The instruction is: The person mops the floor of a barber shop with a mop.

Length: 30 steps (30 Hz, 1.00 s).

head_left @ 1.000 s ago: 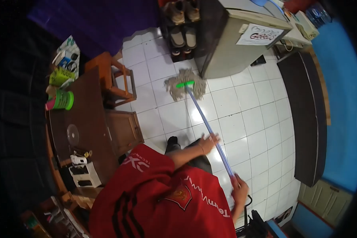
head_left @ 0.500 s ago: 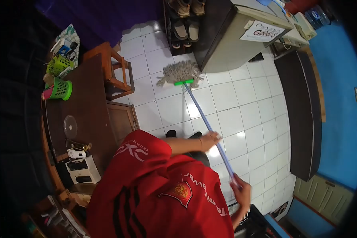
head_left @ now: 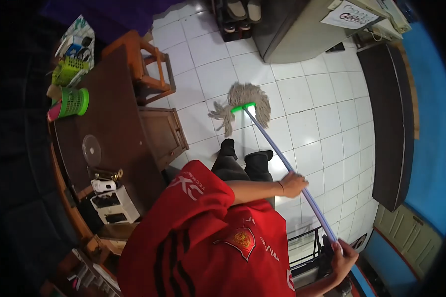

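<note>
A mop with a lavender-blue pole (head_left: 277,151) slants across the view, from the floor at the upper middle to the lower right. Its grey string head (head_left: 252,96) is spread on the white tiles, joined to a bright green clamp (head_left: 244,107). Partway up the pole, my left hand (head_left: 294,184) is wrapped around it. Nearer my body, my right hand (head_left: 344,256) is closed on the pole's upper end. My two dark-clad feet (head_left: 243,153) stand just behind the mop head.
On the left stands a brown table (head_left: 109,99) with a green basket (head_left: 74,102) and a clear disc; a wooden stool (head_left: 139,64) is beside it. Ahead are a shoe rack (head_left: 235,29) and a grey fridge (head_left: 302,39). A dark long bench-like piece (head_left: 381,123) lines the right wall.
The mop head has come away from the fridge, back toward my feet, its strings now swung around the clamp. Both hands have moved right and down in view with the pole.
</note>
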Available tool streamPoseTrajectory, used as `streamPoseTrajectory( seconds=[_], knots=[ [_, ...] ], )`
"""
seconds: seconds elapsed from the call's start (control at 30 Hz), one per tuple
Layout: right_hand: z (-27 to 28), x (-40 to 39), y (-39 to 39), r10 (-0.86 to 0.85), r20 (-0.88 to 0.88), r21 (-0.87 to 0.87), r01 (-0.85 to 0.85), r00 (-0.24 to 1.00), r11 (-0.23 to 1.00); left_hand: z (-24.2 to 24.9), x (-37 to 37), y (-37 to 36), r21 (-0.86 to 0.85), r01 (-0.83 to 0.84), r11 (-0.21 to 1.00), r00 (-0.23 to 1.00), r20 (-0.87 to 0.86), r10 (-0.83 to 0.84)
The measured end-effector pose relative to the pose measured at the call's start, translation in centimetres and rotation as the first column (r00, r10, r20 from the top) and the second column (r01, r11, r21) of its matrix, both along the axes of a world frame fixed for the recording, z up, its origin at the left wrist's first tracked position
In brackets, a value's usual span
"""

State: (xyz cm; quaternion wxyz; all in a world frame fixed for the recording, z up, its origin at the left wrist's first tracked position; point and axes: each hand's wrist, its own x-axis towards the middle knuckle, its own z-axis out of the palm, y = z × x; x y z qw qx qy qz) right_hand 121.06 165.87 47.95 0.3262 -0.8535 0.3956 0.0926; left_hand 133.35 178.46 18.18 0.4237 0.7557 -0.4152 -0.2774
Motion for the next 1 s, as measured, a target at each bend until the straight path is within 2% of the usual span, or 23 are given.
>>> streamPoseTrajectory(
  seconds=[0.07, 0.13, 0.2, 0.23, 0.27, 0.3, 0.33, 0.4, 0.47, 0.53, 0.6, 0.67, 0.7, 0.73, 0.77, 0.8, 0.87, 0.93, 1.0],
  knots=[
    [-2.6, 3.4, 1.4, 0.153, 0.055, -0.022, -0.152, 0.987, 0.988, -1.0, 2.6, 2.8, 0.022, -0.169, 0.985, 0.985, 0.027, 0.168],
    [-3.7, 8.7, 5.1, 0.143, -0.116, 0.105, -0.131, 0.983, 0.986, -3.0, 5.6, 6.3, 0.085, -0.309, 0.947, 0.947, -0.061, 0.315],
    [-8.9, 10.5, 6.8, 0.252, 0.031, 0.101, -0.254, 0.967, 0.962, -4.6, 7.5, 9.9, 0.205, -0.539, 0.817, 0.842, 0.144, 0.519],
    [-11.1, 12.0, 8.5, 0.359, 0.12, 0.1, -0.371, 0.925, 0.923, -6.9, 8.3, 11.3, 0.265, -0.648, 0.714, 0.761, 0.237, 0.603],
    [-13.9, 13.2, 10.1, 0.526, 0.241, -0.042, -0.532, 0.816, 0.845, -8.8, 9.4, 12.8, 0.308, -0.746, 0.59, 0.666, 0.332, 0.668],
    [-13.5, 15.3, 13.3, 0.589, 0.018, -0.061, -0.588, 0.808, 0.807, -8.7, 10.9, 15.1, 0.415, -0.739, 0.531, 0.666, 0.329, 0.669],
    [-15.5, 16.1, 15.5, 0.639, 0.084, -0.068, -0.635, 0.765, 0.769, -8.6, 12.5, 17.7, 0.513, -0.72, 0.467, 0.666, 0.325, 0.671],
    [-21.0, 16.3, 18.3, 0.768, 0.106, -0.081, -0.765, 0.631, 0.639, -10.1, 14.5, 22.3, 0.603, -0.674, 0.427, 0.714, 0.382, 0.587],
    [-22.1, 16.4, 20.8, 0.789, 0.133, -0.063, -0.789, 0.6, 0.611, -8.9, 15.0, 24.5, 0.68, -0.638, 0.362, 0.745, 0.424, 0.515],
    [-21.8, 16.1, 20.6, 0.811, 0.142, -0.071, -0.811, 0.568, 0.58, -8.4, 14.2, 24.3, 0.669, -0.66, 0.343, 0.716, 0.422, 0.556],
    [-18.5, 14.9, 17.7, 0.811, 0.119, 0.042, -0.819, 0.573, 0.572, -9.3, 11.2, 22.7, 0.419, -0.775, 0.472, 0.593, 0.741, 0.315],
    [-13.8, 13.7, 14.3, 0.815, -0.096, 0.132, -0.804, 0.571, 0.579, -8.8, 8.7, 18.6, 0.416, -0.703, 0.576, 0.683, 0.623, 0.383],
    [-12.5, 12.2, 11.7, 0.732, -0.066, 0.216, -0.707, 0.678, 0.674, -8.3, 7.2, 16.2, 0.345, -0.691, 0.635, 0.623, 0.729, 0.282],
    [-9.9, 11.5, 9.7, 0.7, -0.098, 0.263, -0.66, 0.708, 0.704, -5.4, 5.6, 14.1, 0.36, -0.65, 0.669, 0.637, 0.738, 0.223],
    [-6.3, 11.2, 8.6, 0.688, -0.18, 0.248, -0.645, 0.703, 0.723, -2.9, 4.3, 12.3, 0.341, -0.502, 0.795, 0.786, 0.563, 0.254],
    [-3.8, 10.4, 7.1, 0.687, -0.236, 0.194, -0.659, 0.688, 0.727, -0.3, 3.0, 10.5, 0.417, -0.396, 0.818, 0.821, 0.561, 0.111],
    [0.3, 8.8, 4.8, 0.612, -0.317, 0.117, -0.61, 0.725, 0.784, 0.9, 0.0, 7.4, 0.237, -0.301, 0.924, 0.873, 0.458, 0.168],
    [3.1, 7.5, 4.2, 0.549, -0.325, 0.052, -0.565, 0.77, 0.824, 2.5, -2.1, 6.7, 0.024, -0.249, 0.968, 0.932, 0.279, 0.233],
    [3.5, 6.6, 5.1, 0.545, -0.291, 0.069, -0.551, 0.786, 0.832, 2.6, -2.8, 7.5, -0.006, -0.2, 0.98, 0.96, 0.198, 0.198]
  ],
)
